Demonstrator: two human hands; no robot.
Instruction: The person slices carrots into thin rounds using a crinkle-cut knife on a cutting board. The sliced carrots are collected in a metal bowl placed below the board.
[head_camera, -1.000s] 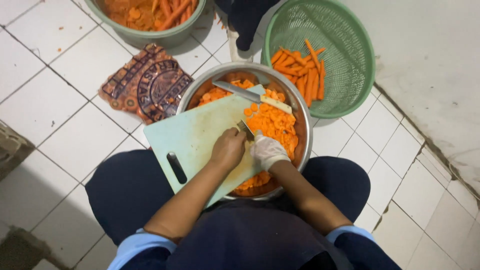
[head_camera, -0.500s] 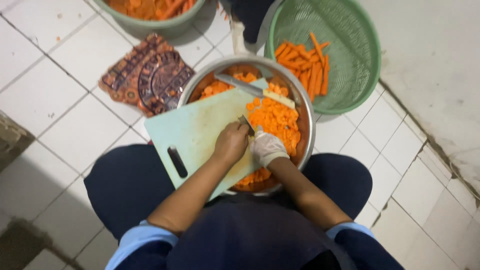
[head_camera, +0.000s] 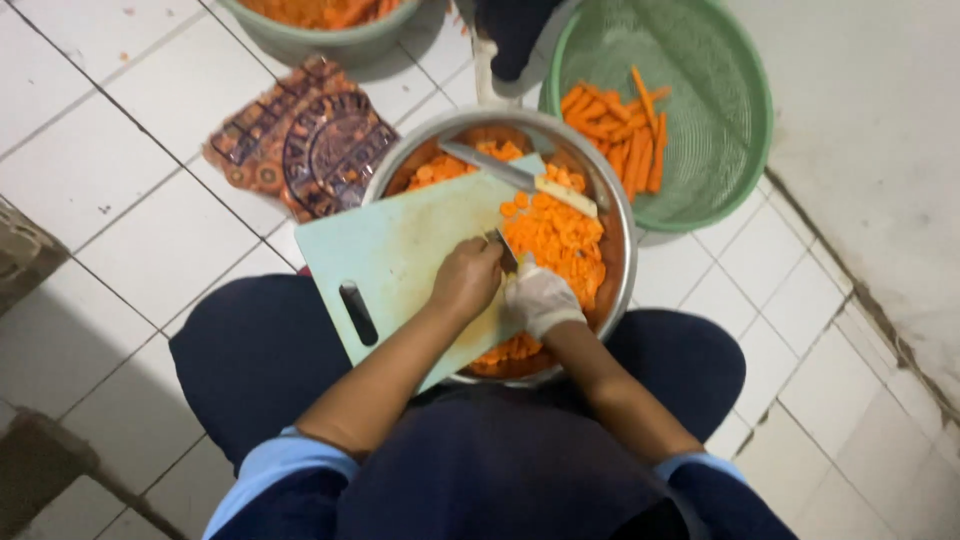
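The person sits on a white tiled floor (head_camera: 110, 170) with a metal bowl (head_camera: 618, 215) between the knees. A pale green cutting board (head_camera: 400, 250) lies tilted across the bowl's left half, its slotted handle pointing toward the left thigh. The bowl is heaped with sliced carrot (head_camera: 555, 235), mostly on the right side beyond the board's edge.

The left hand (head_camera: 468, 278) is bare and curled into a fist on the board, near its right edge. The right hand (head_camera: 538, 297) wears a whitish glove and is also closed, just beside the left one and over the carrot slices. Between the two hands a short dark blade (head_camera: 503, 248) shows; which hand grips it cannot be told, and what the other hand pinches is hidden.

A second knife (head_camera: 515, 178) with a pale handle rests across the far side of the bowl, on the board's upper corner and the slices.

Beyond the bowl to the right stands a green mesh basket (head_camera: 720, 110) holding carrot sticks (head_camera: 620, 135). At the top edge is another green tub (head_camera: 310, 38) of orange pieces. A brown patterned packet (head_camera: 305, 135) lies on the floor left of the bowl.
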